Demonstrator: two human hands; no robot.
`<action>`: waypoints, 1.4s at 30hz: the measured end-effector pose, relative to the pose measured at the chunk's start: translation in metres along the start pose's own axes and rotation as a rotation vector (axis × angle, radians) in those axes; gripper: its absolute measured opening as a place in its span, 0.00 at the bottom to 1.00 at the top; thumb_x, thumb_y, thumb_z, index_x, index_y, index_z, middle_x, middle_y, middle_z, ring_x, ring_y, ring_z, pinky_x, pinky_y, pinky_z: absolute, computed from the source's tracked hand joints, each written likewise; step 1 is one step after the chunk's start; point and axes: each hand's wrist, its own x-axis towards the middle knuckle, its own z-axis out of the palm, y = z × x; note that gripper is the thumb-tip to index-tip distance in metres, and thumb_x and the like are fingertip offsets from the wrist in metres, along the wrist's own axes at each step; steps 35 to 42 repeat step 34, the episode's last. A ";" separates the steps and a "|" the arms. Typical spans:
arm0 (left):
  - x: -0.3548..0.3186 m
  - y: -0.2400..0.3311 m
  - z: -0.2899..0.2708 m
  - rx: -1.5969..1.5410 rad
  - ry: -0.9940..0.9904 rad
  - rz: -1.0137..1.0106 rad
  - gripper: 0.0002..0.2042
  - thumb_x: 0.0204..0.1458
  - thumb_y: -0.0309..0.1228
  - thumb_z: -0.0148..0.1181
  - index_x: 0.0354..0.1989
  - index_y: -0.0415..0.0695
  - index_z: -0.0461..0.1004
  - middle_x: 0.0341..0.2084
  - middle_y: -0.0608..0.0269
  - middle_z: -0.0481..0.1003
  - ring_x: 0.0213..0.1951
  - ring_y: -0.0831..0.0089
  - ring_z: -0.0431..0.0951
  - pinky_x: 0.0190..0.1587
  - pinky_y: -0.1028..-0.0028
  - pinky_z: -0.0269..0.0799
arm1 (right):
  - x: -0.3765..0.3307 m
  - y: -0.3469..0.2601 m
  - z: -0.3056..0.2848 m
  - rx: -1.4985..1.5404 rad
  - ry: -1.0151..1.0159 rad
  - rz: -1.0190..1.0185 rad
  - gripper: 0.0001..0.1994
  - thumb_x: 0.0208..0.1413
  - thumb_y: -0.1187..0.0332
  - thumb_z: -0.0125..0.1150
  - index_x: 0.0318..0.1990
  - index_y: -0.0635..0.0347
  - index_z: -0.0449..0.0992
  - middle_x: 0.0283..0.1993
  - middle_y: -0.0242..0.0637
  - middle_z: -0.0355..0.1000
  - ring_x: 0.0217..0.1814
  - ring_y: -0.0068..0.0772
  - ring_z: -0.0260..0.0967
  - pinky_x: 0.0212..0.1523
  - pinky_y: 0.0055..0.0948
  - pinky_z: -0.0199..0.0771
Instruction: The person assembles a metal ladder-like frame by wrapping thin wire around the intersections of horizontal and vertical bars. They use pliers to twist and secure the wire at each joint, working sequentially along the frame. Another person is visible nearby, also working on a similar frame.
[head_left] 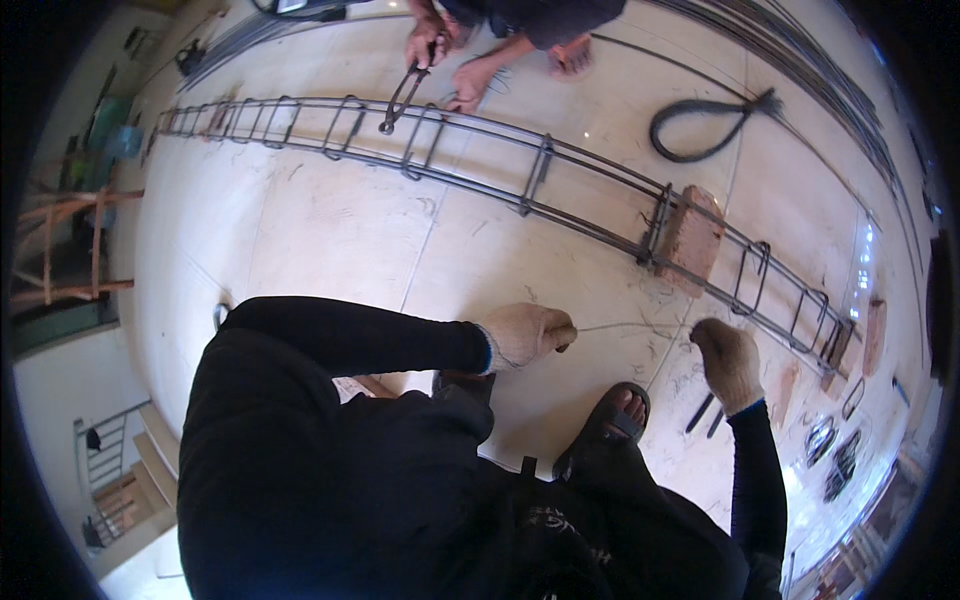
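Observation:
A thin tie wire (pixel 632 325) runs nearly straight between my two gloved hands, above the pale tiled floor. Its left end is pinched in my left hand (pixel 522 336), its right end in my right hand (pixel 728 362). Both white work gloves have dark fingertips. Beyond them a long rebar cage (pixel 530 200) with square stirrups slants across the floor, apart from both hands. A reddish brick (pixel 692 243) props it near its right part. Just below my right hand, two dark handles (pixel 706 413) show on the floor; the rest of that tool is hidden.
Across the cage, a co-worker's hand (pixel 428 42) holds pincers (pixel 403 98) at a stirrup; their other hand (pixel 470 85) touches the bars. A looped wire bundle (pixel 700 130) lies at far right, near long rods (pixel 800 60). My sandalled foot (pixel 615 420) is below the wire.

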 end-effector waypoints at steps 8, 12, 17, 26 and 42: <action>0.034 0.015 0.002 -0.083 -0.021 -0.015 0.20 0.67 0.45 0.49 0.34 0.44 0.82 0.33 0.49 0.82 0.40 0.50 0.81 0.48 0.55 0.74 | -0.015 -0.087 0.043 -0.153 0.167 -0.162 0.28 0.55 0.70 0.70 0.65 0.57 0.73 0.53 0.51 0.77 0.55 0.57 0.75 0.54 0.47 0.77; 0.039 0.039 -0.002 -0.112 -0.055 -0.040 0.21 0.67 0.46 0.49 0.35 0.42 0.80 0.34 0.50 0.80 0.40 0.54 0.79 0.49 0.57 0.72 | -0.009 -0.082 0.070 -0.212 0.084 0.021 0.20 0.56 0.72 0.66 0.58 0.55 0.77 0.48 0.48 0.77 0.49 0.56 0.76 0.49 0.50 0.76; 0.036 0.037 -0.010 -0.106 -0.064 0.004 0.21 0.68 0.46 0.49 0.36 0.42 0.81 0.33 0.49 0.80 0.39 0.53 0.80 0.48 0.57 0.72 | -0.008 -0.079 0.068 -0.268 0.191 -0.103 0.11 0.56 0.70 0.65 0.47 0.56 0.82 0.37 0.46 0.77 0.46 0.56 0.77 0.43 0.51 0.76; 0.001 0.043 -0.009 0.330 -0.130 0.013 0.16 0.69 0.45 0.53 0.49 0.46 0.79 0.37 0.44 0.82 0.43 0.42 0.82 0.47 0.51 0.76 | -0.011 -0.067 0.039 0.377 -0.173 -0.032 0.08 0.64 0.67 0.60 0.43 0.58 0.82 0.34 0.48 0.81 0.35 0.53 0.81 0.37 0.43 0.81; 0.010 0.007 0.006 0.291 0.035 0.023 0.17 0.66 0.46 0.58 0.48 0.43 0.79 0.36 0.44 0.82 0.44 0.45 0.83 0.49 0.50 0.76 | -0.033 -0.059 0.054 0.053 -0.019 -0.185 0.16 0.56 0.64 0.65 0.53 0.52 0.80 0.42 0.48 0.81 0.43 0.48 0.83 0.41 0.43 0.82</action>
